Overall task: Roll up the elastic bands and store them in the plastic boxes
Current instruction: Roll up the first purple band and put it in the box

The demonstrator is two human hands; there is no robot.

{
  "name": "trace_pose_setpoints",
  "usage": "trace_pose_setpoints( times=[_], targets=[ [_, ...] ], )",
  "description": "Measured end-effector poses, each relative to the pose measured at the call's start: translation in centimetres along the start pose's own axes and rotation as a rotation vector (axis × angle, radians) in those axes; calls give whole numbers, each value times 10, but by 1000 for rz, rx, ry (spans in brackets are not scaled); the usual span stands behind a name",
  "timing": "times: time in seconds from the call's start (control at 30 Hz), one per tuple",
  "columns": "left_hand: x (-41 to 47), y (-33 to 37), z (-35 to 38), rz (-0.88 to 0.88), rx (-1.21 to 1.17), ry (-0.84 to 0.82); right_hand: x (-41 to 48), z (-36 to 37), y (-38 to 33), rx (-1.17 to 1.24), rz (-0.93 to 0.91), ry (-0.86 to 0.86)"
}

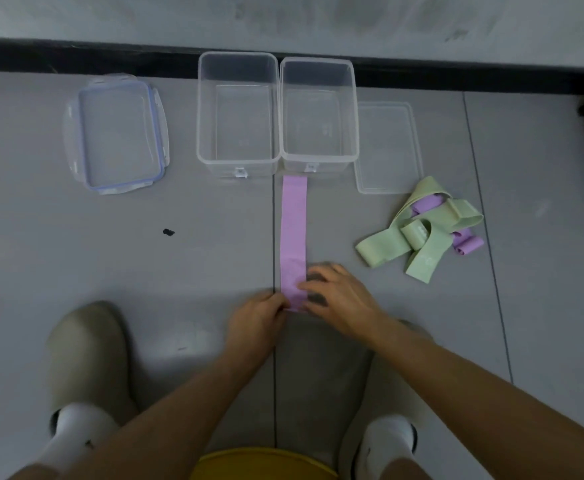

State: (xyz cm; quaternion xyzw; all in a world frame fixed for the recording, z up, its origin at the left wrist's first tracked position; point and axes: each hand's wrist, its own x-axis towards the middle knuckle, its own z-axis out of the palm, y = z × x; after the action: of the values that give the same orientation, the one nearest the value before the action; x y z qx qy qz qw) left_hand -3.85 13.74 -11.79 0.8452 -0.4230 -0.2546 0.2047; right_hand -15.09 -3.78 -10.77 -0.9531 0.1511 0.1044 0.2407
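Band of purple elastic (294, 230) runs toward plastic boxes (332, 164) at 12 o'clock. Left hand (255, 320) pinches its near end; right hand (342, 299) presses it, fingers loose.

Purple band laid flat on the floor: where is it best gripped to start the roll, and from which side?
Probably the near short end of the purple band, taken from the person's side. It lies flat and straight, with its far end by the right box, so the near edge is the one free to turn over. The left hand pinches there; the right hand rests on it.
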Motion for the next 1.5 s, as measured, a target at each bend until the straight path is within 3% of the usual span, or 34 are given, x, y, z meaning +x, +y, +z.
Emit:
trace_pose_setpoints(
  times=[0.43, 0.77, 1.03, 1.23, 1.5],
  targets=[
    [10, 1, 2, -35, -7, 11, -11, 27, -17, 169, 148, 31],
    [4, -7, 6, 240, 146, 55, -13, 35, -21, 27, 121, 47],
    [14, -3, 4, 179, 138, 26, -11, 35, -21, 5, 110, 54],
    [11, -10, 8, 243, 164, 15, -10, 34, -22, 34, 126, 51],
    [16, -6, 10, 192, 193, 45, -5, 27, -20, 69, 152, -52]
  ],
)
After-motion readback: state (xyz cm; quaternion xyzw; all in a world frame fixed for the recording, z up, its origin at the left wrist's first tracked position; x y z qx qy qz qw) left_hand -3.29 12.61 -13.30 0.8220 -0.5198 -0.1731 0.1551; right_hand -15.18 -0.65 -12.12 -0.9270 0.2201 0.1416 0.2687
